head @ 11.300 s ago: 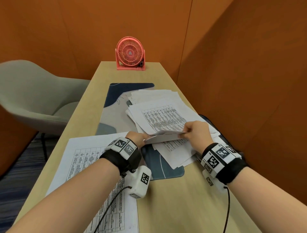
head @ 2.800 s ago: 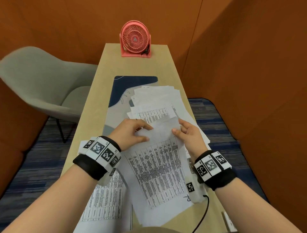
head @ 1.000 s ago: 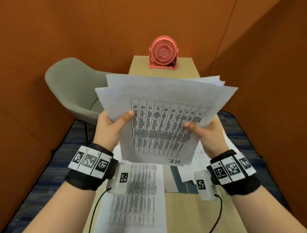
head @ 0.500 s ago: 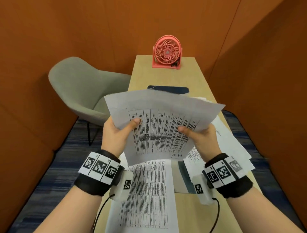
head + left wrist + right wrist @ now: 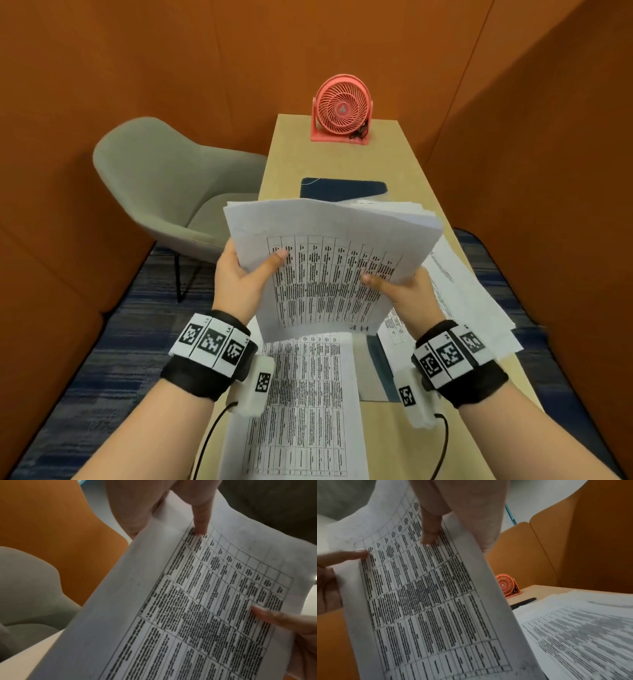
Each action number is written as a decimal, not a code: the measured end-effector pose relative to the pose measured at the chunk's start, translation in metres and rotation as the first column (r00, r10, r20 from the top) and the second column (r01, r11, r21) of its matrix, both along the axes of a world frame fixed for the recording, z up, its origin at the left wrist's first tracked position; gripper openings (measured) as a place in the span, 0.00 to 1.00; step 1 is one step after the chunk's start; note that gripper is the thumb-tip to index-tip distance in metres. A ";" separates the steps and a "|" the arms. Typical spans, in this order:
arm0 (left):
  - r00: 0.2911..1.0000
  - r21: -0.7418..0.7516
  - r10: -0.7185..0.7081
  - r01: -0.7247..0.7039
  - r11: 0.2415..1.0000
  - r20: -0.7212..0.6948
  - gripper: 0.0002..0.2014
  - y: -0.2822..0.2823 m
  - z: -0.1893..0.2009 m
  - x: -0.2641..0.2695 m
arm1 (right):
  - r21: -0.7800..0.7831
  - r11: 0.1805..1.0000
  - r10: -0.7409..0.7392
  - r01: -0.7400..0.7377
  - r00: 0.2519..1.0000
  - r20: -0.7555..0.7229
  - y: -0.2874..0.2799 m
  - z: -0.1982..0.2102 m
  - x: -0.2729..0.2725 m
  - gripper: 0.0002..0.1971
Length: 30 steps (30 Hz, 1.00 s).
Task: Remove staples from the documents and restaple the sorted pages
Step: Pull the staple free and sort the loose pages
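A stack of printed pages point(image 5: 329, 267) with a table on the top sheet is held up above the desk, its long side across. My left hand point(image 5: 239, 277) grips its left edge, thumb on the front sheet. My right hand point(image 5: 407, 291) grips the right edge the same way. The same stack point(image 5: 205, 608) fills the left wrist view under my left thumb, and the right wrist view shows this stack point(image 5: 423, 595) too. A single printed sheet point(image 5: 301, 404) lies on the desk below. A loose pile of papers point(image 5: 472, 301) lies at the right. No stapler or staple remover is in view.
A pink desk fan point(image 5: 340, 109) stands at the far end of the narrow wooden desk point(image 5: 342, 161). A dark blue mat point(image 5: 342, 188) lies mid-desk. A grey chair point(image 5: 164, 185) stands to the left. Orange partition walls close in on three sides.
Since 2.8 s ago the stack was lifted off the desk and held upright in both hands. Over the last second it has come down a little, and its edges look more even.
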State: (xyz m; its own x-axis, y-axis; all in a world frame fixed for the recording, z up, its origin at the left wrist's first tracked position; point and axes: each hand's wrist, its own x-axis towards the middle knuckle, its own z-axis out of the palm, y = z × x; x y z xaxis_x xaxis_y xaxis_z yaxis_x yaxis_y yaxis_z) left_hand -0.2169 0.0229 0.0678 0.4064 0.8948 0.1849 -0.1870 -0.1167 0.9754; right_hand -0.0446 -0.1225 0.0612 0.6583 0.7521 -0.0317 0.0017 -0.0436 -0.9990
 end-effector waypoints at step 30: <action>0.604 0.458 0.198 0.312 0.833 -0.772 0.40 -0.032 -0.001 0.076 | -0.231 0.970 0.046 -0.081 0.988 -0.150 -0.046 -0.050 0.042 0.10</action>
State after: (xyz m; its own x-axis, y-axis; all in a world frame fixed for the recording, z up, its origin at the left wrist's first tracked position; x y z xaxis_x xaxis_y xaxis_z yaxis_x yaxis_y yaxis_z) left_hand -0.1410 -0.0094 0.0665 0.6601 0.7299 0.1778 0.5658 -0.6387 0.5215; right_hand -0.0030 -0.1684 0.0108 0.5853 0.7521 -0.3029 -0.1294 -0.2822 -0.9506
